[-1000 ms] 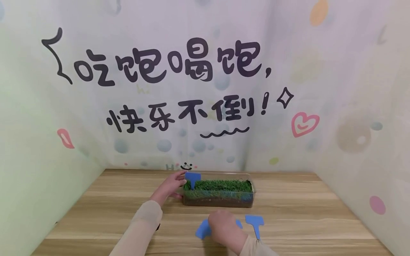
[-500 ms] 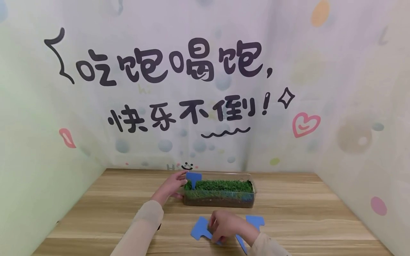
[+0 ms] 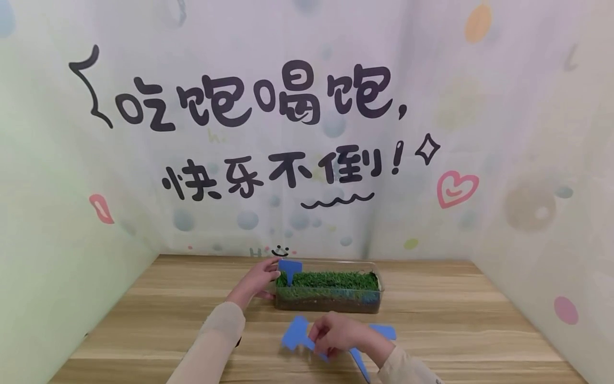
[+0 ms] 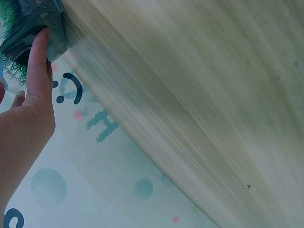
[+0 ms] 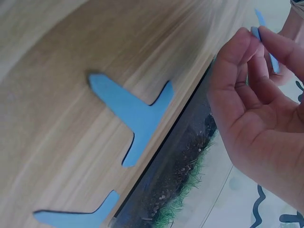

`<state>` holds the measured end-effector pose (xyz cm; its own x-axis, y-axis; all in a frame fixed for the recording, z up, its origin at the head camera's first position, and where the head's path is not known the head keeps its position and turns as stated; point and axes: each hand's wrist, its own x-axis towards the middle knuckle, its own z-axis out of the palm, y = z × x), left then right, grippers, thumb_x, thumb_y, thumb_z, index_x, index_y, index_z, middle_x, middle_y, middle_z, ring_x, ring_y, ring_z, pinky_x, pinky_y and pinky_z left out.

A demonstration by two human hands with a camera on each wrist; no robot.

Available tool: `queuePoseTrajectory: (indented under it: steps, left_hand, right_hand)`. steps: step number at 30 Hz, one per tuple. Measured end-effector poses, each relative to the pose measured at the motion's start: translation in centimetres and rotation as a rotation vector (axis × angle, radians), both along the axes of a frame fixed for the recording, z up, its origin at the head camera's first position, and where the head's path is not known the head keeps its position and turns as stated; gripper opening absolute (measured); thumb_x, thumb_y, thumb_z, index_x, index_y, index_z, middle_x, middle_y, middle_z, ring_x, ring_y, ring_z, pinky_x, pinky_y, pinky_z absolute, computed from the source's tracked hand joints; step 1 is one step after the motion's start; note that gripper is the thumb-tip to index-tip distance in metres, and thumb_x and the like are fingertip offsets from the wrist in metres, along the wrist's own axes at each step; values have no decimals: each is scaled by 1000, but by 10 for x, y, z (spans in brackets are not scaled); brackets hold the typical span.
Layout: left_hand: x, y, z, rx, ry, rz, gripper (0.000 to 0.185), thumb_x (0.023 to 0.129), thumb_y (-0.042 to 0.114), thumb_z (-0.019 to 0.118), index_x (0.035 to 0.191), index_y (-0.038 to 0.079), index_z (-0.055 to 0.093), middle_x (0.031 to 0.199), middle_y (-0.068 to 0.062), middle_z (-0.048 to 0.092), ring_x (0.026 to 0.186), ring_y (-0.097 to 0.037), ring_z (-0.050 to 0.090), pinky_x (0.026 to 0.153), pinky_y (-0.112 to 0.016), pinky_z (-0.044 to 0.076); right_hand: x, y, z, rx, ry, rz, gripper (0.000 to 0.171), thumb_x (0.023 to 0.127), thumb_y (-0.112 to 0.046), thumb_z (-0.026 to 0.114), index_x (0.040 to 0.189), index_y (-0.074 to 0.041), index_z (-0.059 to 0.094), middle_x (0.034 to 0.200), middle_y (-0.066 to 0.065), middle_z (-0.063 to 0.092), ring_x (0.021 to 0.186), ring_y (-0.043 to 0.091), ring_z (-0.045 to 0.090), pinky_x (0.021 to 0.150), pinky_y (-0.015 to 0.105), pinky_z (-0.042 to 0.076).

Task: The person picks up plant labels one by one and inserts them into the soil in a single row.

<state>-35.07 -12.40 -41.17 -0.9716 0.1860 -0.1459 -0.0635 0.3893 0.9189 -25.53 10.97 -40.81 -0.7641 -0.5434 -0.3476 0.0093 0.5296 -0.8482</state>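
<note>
Right hand: our right hand [image 3: 336, 335] hangs just above the counter [image 3: 455, 320], near the front edge, its thumb and fingertips [image 5: 247, 35] pinched together on a blue plant tag [image 3: 295, 335]; the palm behind the pinch is loosely cupped.
Held tag: we see its broad head sticking out to the left of the hand in the head view, tilted; in the right wrist view only a thin blue edge [image 5: 265, 33] shows between the fingertips.
Left hand: our left hand [image 3: 259, 278] rests against the left end of the clear box [image 3: 331, 305], fingers straight, the thumb [image 4: 38, 61] pressed flat on the box wall [image 4: 28, 28]; it curls round nothing.
Box: it stands on the counter toward the back, long side toward us, with dark soil at the bottom and green grass [image 3: 336, 280] on top.
Planted tag: a second blue tag [image 3: 289, 268] stands upright in the grass at the left end, just beside the left hand.
Loose tags: we count two more in the right wrist view, one [image 5: 130, 109] lying flat just in front of the box, another [image 5: 78, 216] at the lower edge of that view.
Backdrop: a pale wall [image 3: 307, 133] with black lettering stands behind the counter.
</note>
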Motion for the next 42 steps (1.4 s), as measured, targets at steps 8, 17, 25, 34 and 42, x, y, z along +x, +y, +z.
queuePoseTrajectory:
  steps: [8, 17, 25, 34, 42]
  left_hand:
    - [2, 0, 0, 6, -3, 5, 54, 106, 7, 44, 157, 11, 31, 160, -22, 33, 142, -44, 39, 70, -44, 61]
    - [2, 0, 0, -10, 5, 8, 53, 106, 7, 45, 157, 11, 31, 159, -22, 34, 142, -44, 40, 70, -43, 61]
    - [1, 0, -2, -11, 7, 14, 53, 105, 7, 45, 157, 12, 32, 159, -21, 34, 142, -44, 41, 64, -39, 60]
    - [-1, 0, -1, -16, 7, 10, 53, 105, 8, 46, 157, 12, 32, 160, -22, 32, 142, -44, 39, 66, -40, 60]
    - [3, 0, 2, -26, 6, 7, 54, 105, 9, 46, 157, 12, 32, 159, -21, 34, 142, -45, 39, 67, -42, 60]
  right_hand:
    - [-1, 2, 8, -71, 16, -41, 9, 88, 0, 63, 96, 1, 65, 79, -1, 58, 60, 11, 51, 57, 24, 48]
    - [-5, 2, 10, -98, 49, -95, 7, 90, -2, 66, 97, -1, 64, 76, -1, 57, 60, 10, 52, 57, 24, 50]
    - [-11, 4, 9, -115, 65, -91, 9, 90, -5, 66, 98, -2, 64, 72, -1, 56, 60, 10, 54, 58, 25, 51]
    - [-12, 4, 11, -126, 83, -110, 9, 92, -8, 65, 98, -2, 63, 72, -1, 58, 61, 10, 56, 60, 26, 53]
    - [-14, 3, 13, -138, 113, -131, 10, 93, -10, 63, 98, -2, 62, 75, -1, 60, 65, 10, 58, 63, 28, 54]
